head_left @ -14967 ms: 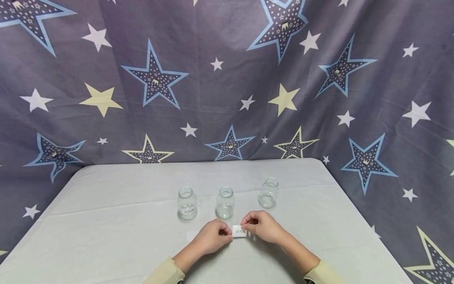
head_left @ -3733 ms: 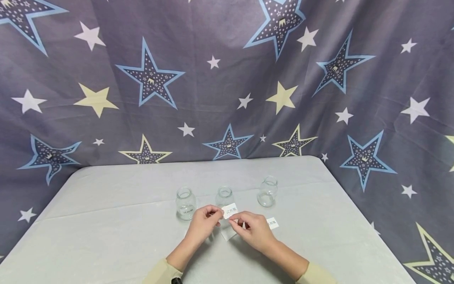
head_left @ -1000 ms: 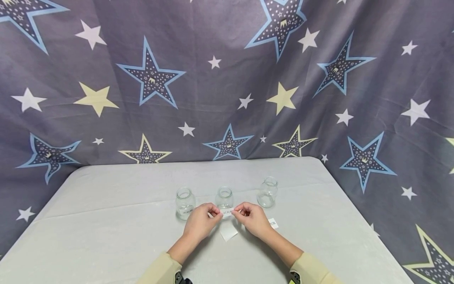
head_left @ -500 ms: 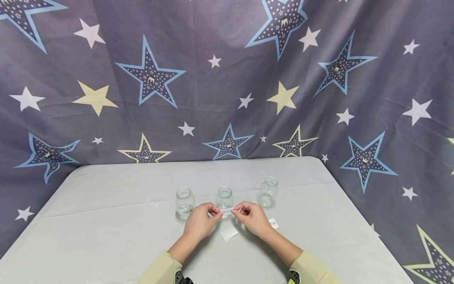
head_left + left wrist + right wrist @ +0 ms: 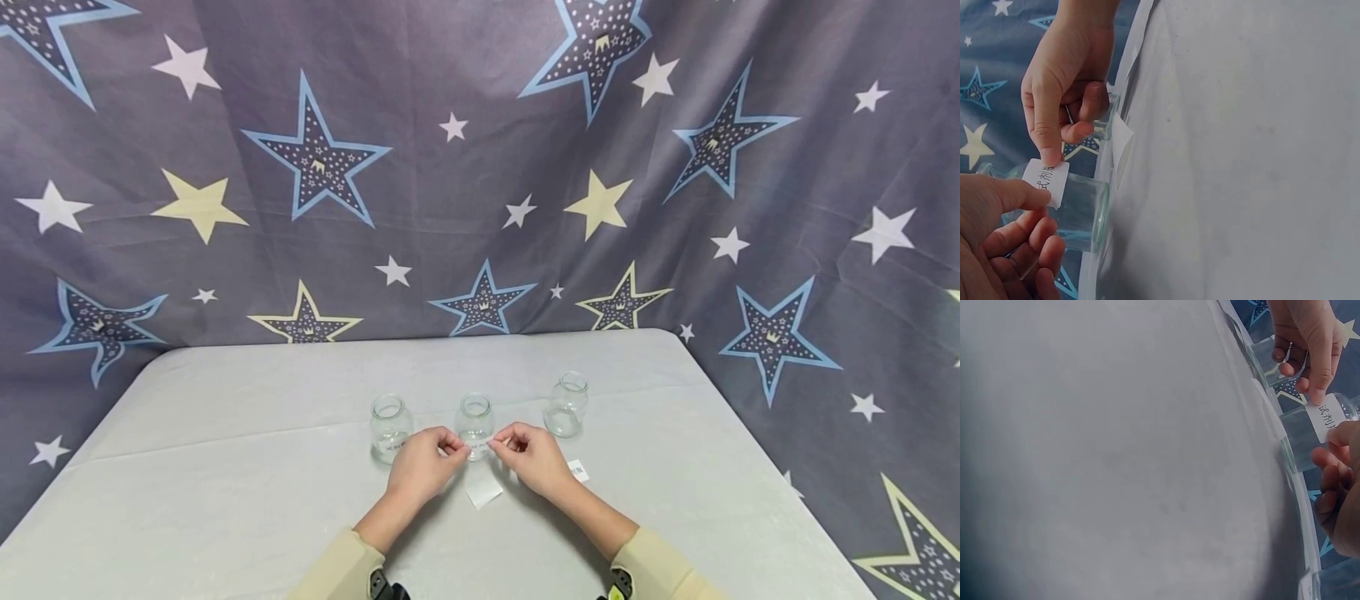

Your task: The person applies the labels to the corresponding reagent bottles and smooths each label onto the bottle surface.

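Note:
A small white label point(image 5: 480, 447) with dark characters lies across the front of the middle glass jar point(image 5: 475, 419). My left hand point(image 5: 426, 465) pinches its left end between thumb and fingers, and my right hand point(image 5: 534, 458) pinches the right end. Seen from the left wrist, the label point(image 5: 1047, 181) is up against the jar's side point(image 5: 1082, 206), with both thumbs on its edges; whether it sticks fully cannot be told. The left glass jar point(image 5: 390, 414) bears a similar label, partly behind my left hand. The right glass jar point(image 5: 566, 408) shows no label.
A blank white paper piece point(image 5: 482, 490) lies on the white-covered table point(image 5: 247, 500) below the hands. Beside my right wrist lies another white paper with characters point(image 5: 577, 471). A star-patterned cloth point(image 5: 420, 167) rises behind the table.
From low over the table, the hands have brought a label up to the middle jar. The blank paper has come to lie below them. Over the last second the hands barely moved.

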The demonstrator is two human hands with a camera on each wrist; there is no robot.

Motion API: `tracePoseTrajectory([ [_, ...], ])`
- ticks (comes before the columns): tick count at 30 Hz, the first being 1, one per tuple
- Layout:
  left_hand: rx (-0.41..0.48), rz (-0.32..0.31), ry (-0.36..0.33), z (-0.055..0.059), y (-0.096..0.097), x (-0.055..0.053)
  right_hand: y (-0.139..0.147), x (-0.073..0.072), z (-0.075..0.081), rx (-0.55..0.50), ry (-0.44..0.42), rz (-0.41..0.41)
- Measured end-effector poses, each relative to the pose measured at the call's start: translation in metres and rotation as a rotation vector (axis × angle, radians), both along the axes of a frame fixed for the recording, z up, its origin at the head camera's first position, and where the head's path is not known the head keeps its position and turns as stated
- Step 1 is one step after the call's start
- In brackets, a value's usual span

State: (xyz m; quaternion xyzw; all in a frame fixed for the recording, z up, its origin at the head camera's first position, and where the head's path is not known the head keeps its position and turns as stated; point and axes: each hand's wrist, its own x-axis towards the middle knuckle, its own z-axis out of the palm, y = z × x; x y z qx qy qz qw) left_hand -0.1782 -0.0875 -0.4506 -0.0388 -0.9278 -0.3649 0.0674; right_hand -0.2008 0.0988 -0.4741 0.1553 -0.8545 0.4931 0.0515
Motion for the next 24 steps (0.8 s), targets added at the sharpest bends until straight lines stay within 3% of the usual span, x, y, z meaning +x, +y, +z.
tracePoseTrajectory([
  [15,0.023,0.013,0.012,-0.0024,-0.0007,-0.0014,0.0002,0.0000,0.0000,-0.015,-0.037,-0.033],
  [24,0.125,0.015,0.013,-0.0043,-0.0021,-0.0016,0.0023,0.0001,0.0025,-0.029,-0.029,-0.069],
])
